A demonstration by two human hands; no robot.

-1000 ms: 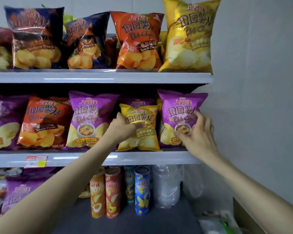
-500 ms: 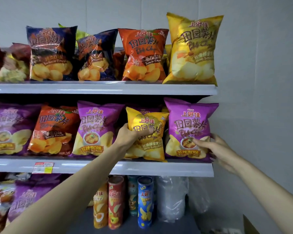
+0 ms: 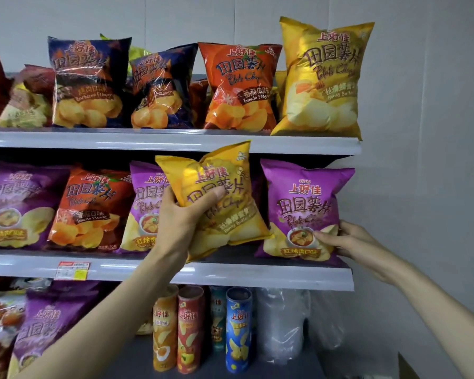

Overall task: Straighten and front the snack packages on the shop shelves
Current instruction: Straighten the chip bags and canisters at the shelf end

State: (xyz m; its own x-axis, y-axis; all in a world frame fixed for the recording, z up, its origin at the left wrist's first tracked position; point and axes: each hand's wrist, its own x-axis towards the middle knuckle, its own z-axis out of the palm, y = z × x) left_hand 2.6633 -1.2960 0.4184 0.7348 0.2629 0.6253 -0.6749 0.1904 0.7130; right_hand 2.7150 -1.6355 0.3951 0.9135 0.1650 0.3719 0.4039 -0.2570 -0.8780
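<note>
Left hand (image 3: 184, 214) clamped one-sided on the tilted yellow bag (image 3: 230, 222), right hand (image 3: 350, 242) pinching the purple bag (image 3: 304, 198), you risked the yellow bag slipping free.

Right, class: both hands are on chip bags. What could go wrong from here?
1. The left hand squeezes the tilted yellow foil chip bag; chips may get crushed.
2. The purple foil chip bag stands at the open end of the middle shelf; if the right hand lets go, it might topple off.
</note>
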